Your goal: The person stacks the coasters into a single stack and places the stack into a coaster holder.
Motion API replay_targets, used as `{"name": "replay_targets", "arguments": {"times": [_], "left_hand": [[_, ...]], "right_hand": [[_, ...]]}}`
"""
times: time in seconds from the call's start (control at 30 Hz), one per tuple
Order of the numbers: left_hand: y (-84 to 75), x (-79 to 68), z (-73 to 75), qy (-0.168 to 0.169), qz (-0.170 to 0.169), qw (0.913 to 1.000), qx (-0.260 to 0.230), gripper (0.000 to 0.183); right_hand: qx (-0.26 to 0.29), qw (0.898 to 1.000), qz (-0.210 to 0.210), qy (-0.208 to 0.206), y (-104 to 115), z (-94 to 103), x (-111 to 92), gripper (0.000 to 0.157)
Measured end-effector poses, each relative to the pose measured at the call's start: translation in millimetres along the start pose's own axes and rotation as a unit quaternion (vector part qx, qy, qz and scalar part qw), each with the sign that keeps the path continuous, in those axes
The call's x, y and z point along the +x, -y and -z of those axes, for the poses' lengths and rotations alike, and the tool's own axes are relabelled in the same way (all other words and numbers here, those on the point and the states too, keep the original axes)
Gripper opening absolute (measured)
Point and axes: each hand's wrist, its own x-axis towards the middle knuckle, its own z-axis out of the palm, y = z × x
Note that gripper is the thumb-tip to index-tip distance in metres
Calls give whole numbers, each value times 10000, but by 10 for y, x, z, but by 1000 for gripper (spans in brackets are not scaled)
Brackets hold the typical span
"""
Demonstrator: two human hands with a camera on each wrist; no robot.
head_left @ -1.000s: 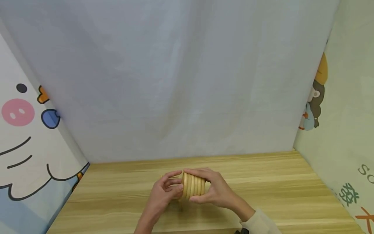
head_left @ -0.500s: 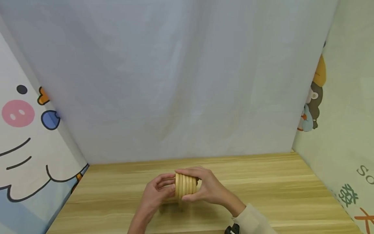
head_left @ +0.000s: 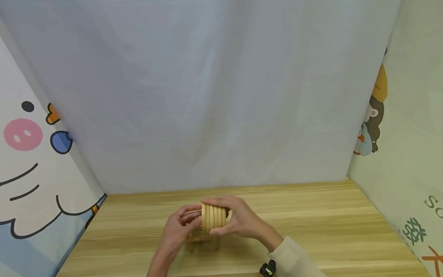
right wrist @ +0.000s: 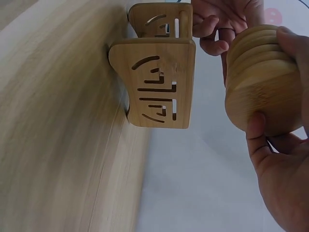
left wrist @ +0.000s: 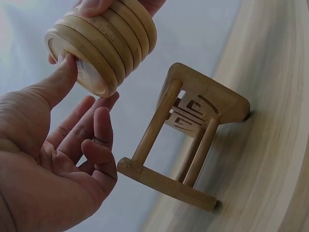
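Observation:
A stack of several round wooden coasters [head_left: 214, 218] lies on its side in the air above the table. My right hand [head_left: 238, 216] grips it from the right, thumb below and fingers over the top. At the left end is my left hand [head_left: 174, 230]; in the left wrist view its thumb [left wrist: 62, 79] presses the recessed face of the end coaster [left wrist: 79, 65], and a fingertip meets the lower rim. Below the coasters a wooden coaster rack [head_left: 203, 239] stands on the table. Its cut-out side panel [right wrist: 154, 82] shows in the right wrist view, with nothing between the sides.
The wood-grain table [head_left: 311, 223] runs back to a pale grey curtain [head_left: 221, 115]. Cartoon-printed cloths hang at the left [head_left: 41, 184] and right [head_left: 408, 127]. A small black device [head_left: 268, 268] sits by the right sleeve.
Both hands have carried the stack of coasters steadily to the left. More of the rack shows beneath them now.

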Motion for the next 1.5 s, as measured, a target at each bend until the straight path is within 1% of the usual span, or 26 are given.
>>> {"name": "replay_targets", "arguments": {"times": [0.13, 0.2, 0.37, 0.47, 0.6, 0.73, 0.97, 1.17, 1.37, 1.5], "left_hand": [[9, 8, 35, -92, -39, 9998, 189, 41], [4, 9, 57, -138, 12, 9996, 262, 39], [15, 15, 109, -124, 107, 9994, 316, 41], [28, 25, 131, -151, 78, 9988, 451, 42], [52, 37, 155, -308, -34, 9973, 664, 40], [83, 43, 179, -418, -106, 9967, 693, 38], [117, 44, 225, -480, 161, 9970, 588, 43], [143, 61, 246, -542, 348, 9965, 529, 44], [187, 78, 274, -507, 478, 9960, 554, 45], [206, 84, 291, -475, 500, 9960, 571, 45]], "right_hand": [[-233, 9997, -6, 52, 15, -11, 48, 78], [-314, 9995, -19, 91, 29, -17, 76, 79], [-225, 9995, -77, 193, 31, -46, 139, 77], [-188, 9995, -149, 226, 30, -63, 165, 77], [-184, 9992, -273, 229, 26, -95, 192, 78], [-216, 9990, -330, 217, 13, -138, 224, 77], [-365, 9984, -384, 211, 7, -208, 279, 77], [-545, 9971, -429, 304, 1, -243, 311, 77], [-647, 9960, -532, 311, -17, -282, 330, 78], [-721, 9958, -501, 273, -27, -309, 338, 78]]}}
